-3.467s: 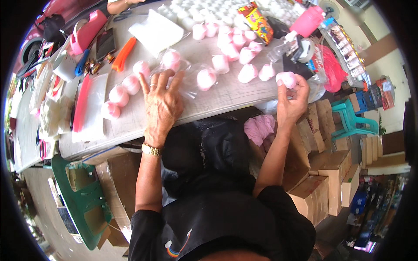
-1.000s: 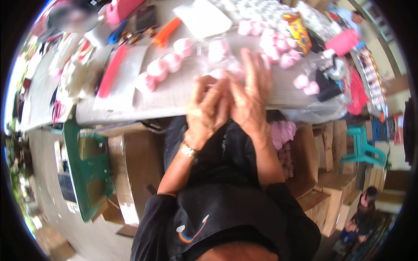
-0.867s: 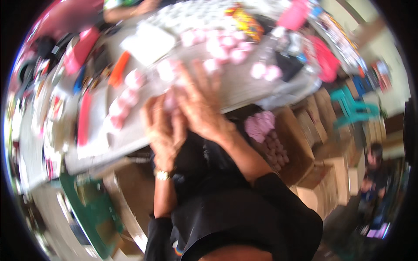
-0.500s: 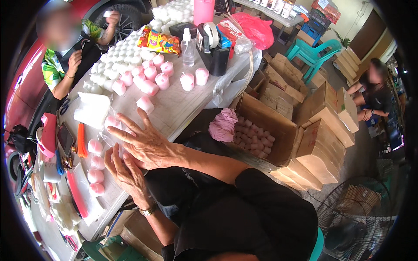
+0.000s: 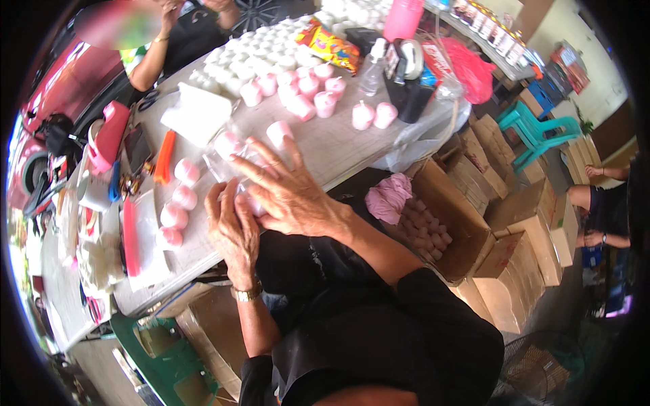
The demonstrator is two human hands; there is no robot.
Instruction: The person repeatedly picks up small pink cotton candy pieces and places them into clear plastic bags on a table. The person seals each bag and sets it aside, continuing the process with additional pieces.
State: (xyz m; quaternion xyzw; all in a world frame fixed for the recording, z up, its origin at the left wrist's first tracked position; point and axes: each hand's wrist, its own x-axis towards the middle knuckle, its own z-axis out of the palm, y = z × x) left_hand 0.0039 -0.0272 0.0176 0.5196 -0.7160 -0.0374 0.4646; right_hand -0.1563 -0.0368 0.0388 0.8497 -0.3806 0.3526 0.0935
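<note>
My left hand (image 5: 233, 227), a gold-coloured watch at its wrist, curls around a pink candle (image 5: 252, 203) that shows only in part between my hands. Spread above it are the fingers of my right hand (image 5: 294, 199), its thumb close to that candle. Clear plastic film (image 5: 215, 159) lies just beyond my fingertips, with another pink candle (image 5: 227, 144) at it. One more candle (image 5: 278, 133) is tipped over past my right fingers. To the left of my left hand, several pink candles form a row (image 5: 174, 216) along the table.
Many white candles (image 5: 237, 57) and a pink cluster (image 5: 308, 84) fill the far table. Near them are a spray bottle (image 5: 372, 71), tape dispenser (image 5: 406, 74) and snack bag (image 5: 328, 46). Scissors (image 5: 147, 101) lie at left. Right stands a carton (image 5: 467, 233) of candles. Someone works opposite.
The view has shifted, so the table and things sit further right and higher or lower. My hands stay together, the right still spread, the left still curled near the plastic film.
</note>
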